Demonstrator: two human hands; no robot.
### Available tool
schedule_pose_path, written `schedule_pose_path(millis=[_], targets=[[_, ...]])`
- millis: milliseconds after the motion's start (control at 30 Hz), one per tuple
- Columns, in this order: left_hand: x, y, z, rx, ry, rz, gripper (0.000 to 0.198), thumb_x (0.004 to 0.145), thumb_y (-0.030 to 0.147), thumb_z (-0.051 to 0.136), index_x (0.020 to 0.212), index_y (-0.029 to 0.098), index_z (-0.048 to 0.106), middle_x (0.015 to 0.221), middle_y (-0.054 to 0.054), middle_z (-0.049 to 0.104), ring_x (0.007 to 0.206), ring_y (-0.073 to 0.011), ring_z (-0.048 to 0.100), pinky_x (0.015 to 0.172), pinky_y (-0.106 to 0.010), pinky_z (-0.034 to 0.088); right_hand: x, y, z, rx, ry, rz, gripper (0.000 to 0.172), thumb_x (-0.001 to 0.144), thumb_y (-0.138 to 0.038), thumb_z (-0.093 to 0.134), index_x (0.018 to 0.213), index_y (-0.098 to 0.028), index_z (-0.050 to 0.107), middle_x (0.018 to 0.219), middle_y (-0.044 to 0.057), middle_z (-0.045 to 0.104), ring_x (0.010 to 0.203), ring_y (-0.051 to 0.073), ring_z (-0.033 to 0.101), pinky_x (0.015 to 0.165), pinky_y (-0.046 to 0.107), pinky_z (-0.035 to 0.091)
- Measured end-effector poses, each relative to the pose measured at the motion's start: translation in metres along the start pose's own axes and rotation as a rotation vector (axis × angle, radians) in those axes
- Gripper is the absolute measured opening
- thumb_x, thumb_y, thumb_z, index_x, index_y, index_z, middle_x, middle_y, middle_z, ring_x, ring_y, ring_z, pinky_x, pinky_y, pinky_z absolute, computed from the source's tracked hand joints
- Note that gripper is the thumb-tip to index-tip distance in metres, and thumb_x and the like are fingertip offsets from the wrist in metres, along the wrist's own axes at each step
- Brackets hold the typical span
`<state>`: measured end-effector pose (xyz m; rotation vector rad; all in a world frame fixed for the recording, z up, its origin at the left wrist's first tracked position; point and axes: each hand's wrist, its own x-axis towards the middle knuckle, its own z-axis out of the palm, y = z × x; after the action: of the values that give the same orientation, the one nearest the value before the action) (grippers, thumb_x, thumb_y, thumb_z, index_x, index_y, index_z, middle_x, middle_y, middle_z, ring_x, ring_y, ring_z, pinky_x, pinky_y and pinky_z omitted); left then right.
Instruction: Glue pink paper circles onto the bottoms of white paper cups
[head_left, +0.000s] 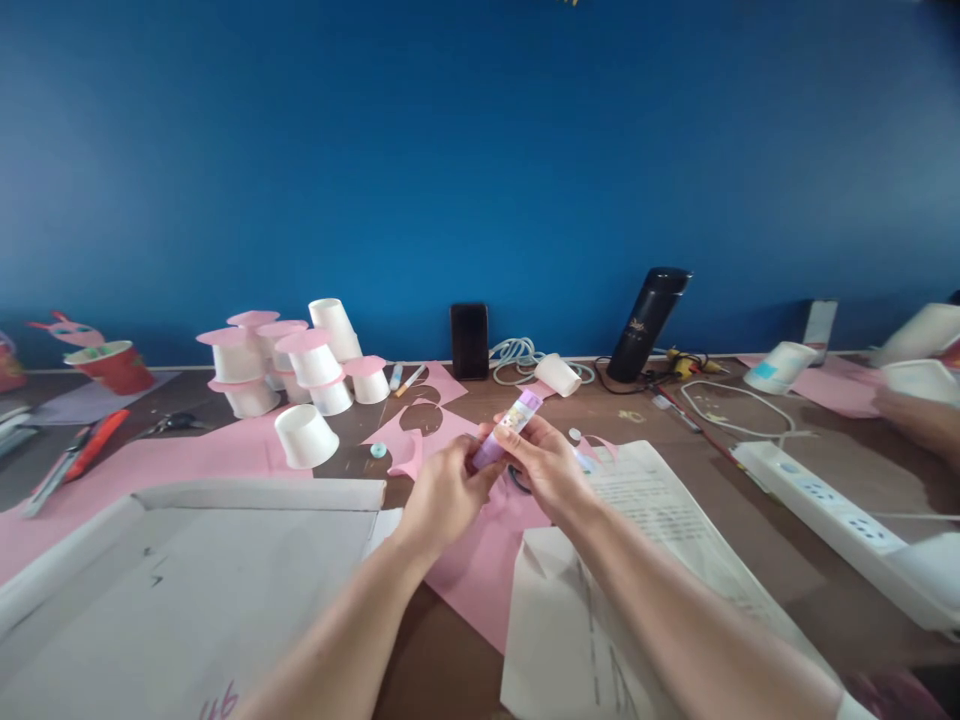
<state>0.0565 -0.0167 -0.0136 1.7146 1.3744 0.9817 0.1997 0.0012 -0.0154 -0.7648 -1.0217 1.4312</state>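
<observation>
Both my hands hold a purple glue stick (508, 427) above the table's middle. My left hand (442, 495) is closed round its lower end. My right hand (546, 462) grips the stick's body from the right, fingers wrapped. The stick tilts up and to the right, its lilac cap on top. Under the hands lies pink paper (480, 560) with cut-out shapes. A single upturned white paper cup (305, 436) stands to the left, and behind it a cluster of white cups topped with pink discs (285, 365).
A flat cardboard box (187, 570) lies front left and printed paper sheets (645, 560) front right. A white power strip (832, 515), cables, a black bottle (649, 322) and a phone (469, 340) stand further back. Another person's hand (919, 420) with cups is at the right edge.
</observation>
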Motion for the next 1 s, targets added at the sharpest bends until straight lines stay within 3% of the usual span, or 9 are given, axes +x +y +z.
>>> schedule_pose_path(millis=[133, 233, 300, 367, 433, 600, 700, 833, 1000], targets=[[0.001, 0.005, -0.009, -0.337, -0.267, -0.144, 0.037, 0.077, 0.053, 0.062, 0.076, 0.016, 0.056, 0.064, -0.003, 0.063, 0.048, -0.0120, 0.056, 0.047, -0.024, 0.044, -0.002, -0.005, -0.002, -0.001, -0.077, 0.049, 0.029, 0.073, -0.038, 0.074, 0.095, -0.021, 0.064, 0.089, 0.004, 0.071, 0.067, 0.016, 0.063, 0.062, 0.030, 0.046], [0.001, 0.005, -0.015, -0.625, -0.482, -0.235, 0.046, 0.079, 0.060, 0.055, 0.076, 0.014, 0.058, 0.060, -0.003, 0.061, 0.038, -0.0069, 0.046, 0.038, -0.020, 0.035, -0.005, -0.010, -0.004, 0.031, -0.144, 0.097, 0.033, 0.075, -0.042, 0.072, 0.100, -0.022, 0.065, 0.090, 0.005, 0.072, 0.060, 0.014, 0.060, 0.059, 0.030, 0.045], [0.001, 0.004, -0.016, -0.732, -0.556, -0.281, 0.051, 0.081, 0.064, 0.048, 0.076, 0.014, 0.058, 0.056, -0.002, 0.059, 0.033, -0.0050, 0.039, 0.034, -0.020, 0.029, -0.006, -0.012, -0.004, 0.060, -0.182, 0.114, 0.034, 0.076, -0.043, 0.070, 0.104, -0.024, 0.065, 0.091, 0.004, 0.072, 0.054, 0.013, 0.057, 0.058, 0.030, 0.045], [0.001, 0.005, -0.013, -0.729, -0.518, -0.300, 0.055, 0.082, 0.066, 0.042, 0.077, 0.014, 0.058, 0.056, -0.003, 0.059, 0.033, -0.0055, 0.041, 0.034, -0.019, 0.030, -0.005, -0.012, -0.005, 0.087, -0.181, 0.107, 0.033, 0.077, -0.042, 0.069, 0.104, -0.024, 0.065, 0.094, 0.005, 0.072, 0.054, 0.012, 0.056, 0.059, 0.031, 0.045], [0.001, 0.006, -0.009, -0.626, -0.384, -0.261, 0.055, 0.082, 0.067, 0.043, 0.082, 0.014, 0.058, 0.063, -0.005, 0.062, 0.041, -0.0081, 0.051, 0.038, -0.020, 0.037, -0.003, -0.011, -0.007, 0.094, -0.122, 0.084, 0.031, 0.076, -0.041, 0.071, 0.100, -0.023, 0.066, 0.094, 0.005, 0.072, 0.061, 0.014, 0.060, 0.062, 0.031, 0.047], [-0.001, 0.005, 0.001, -0.161, -0.055, -0.043, 0.042, 0.070, 0.055, 0.068, 0.084, 0.019, 0.052, 0.069, -0.001, 0.063, 0.049, -0.0133, 0.058, 0.045, -0.023, 0.041, 0.002, -0.008, -0.007, 0.022, 0.017, 0.056, 0.033, 0.069, -0.041, 0.077, 0.092, -0.021, 0.065, 0.090, 0.004, 0.072, 0.081, 0.020, 0.067, 0.072, 0.032, 0.049], [-0.001, 0.002, 0.002, 0.051, 0.050, 0.041, 0.034, 0.072, 0.050, 0.067, 0.076, 0.020, 0.052, 0.062, 0.001, 0.060, 0.052, -0.0149, 0.057, 0.048, -0.025, 0.039, 0.002, -0.007, -0.006, -0.021, 0.012, 0.031, 0.033, 0.069, -0.039, 0.076, 0.093, -0.020, 0.065, 0.088, 0.004, 0.072, 0.082, 0.020, 0.067, 0.075, 0.033, 0.049], [-0.001, 0.005, -0.002, -0.045, -0.075, -0.002, 0.034, 0.078, 0.053, 0.059, 0.072, 0.020, 0.051, 0.056, 0.001, 0.058, 0.049, -0.0143, 0.055, 0.048, -0.025, 0.039, 0.000, -0.007, -0.007, -0.025, -0.023, 0.033, 0.030, 0.073, -0.040, 0.074, 0.094, -0.021, 0.065, 0.088, 0.004, 0.073, 0.080, 0.019, 0.066, 0.073, 0.032, 0.047], [0.000, 0.006, -0.009, -0.630, -0.455, -0.210, 0.047, 0.082, 0.061, 0.048, 0.071, 0.016, 0.055, 0.055, -0.001, 0.056, 0.038, -0.0082, 0.044, 0.039, -0.022, 0.033, -0.002, -0.011, -0.007, 0.081, -0.135, 0.055, 0.026, 0.077, -0.038, 0.070, 0.098, -0.023, 0.067, 0.094, 0.004, 0.072, 0.084, 0.020, 0.066, 0.071, 0.031, 0.047]])
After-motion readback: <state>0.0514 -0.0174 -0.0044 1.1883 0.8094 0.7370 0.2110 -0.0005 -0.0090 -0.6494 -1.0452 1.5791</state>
